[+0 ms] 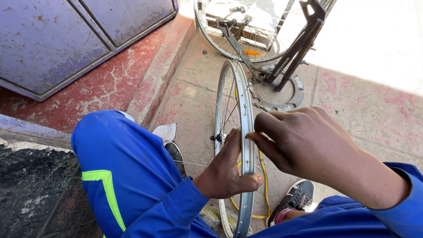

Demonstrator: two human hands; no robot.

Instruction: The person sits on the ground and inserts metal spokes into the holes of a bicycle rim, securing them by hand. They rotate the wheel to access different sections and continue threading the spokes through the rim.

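Silver rim [245, 110], one; two hands [227, 169] seemingly gripping.

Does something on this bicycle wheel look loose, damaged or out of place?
Yes. On the silver wheel rim, held by the left hand, some spokes stick out sideways, unattached to the rim. The right hand pinches at the rim's edge.

This looks like an outdoor, street-side bicycle repair spot. A bare silver wheel rim [240, 132] with loose spokes stands on a worn, red-painted concrete pavement [361, 110], and a second spoked wheel [246, 31] sits with a black metal stand [295, 48] and a toothed chainring [282, 94] beyond. A scuffed purple metal door [66, 35] rises from the kerb, and the person wears blue work overalls [128, 176].
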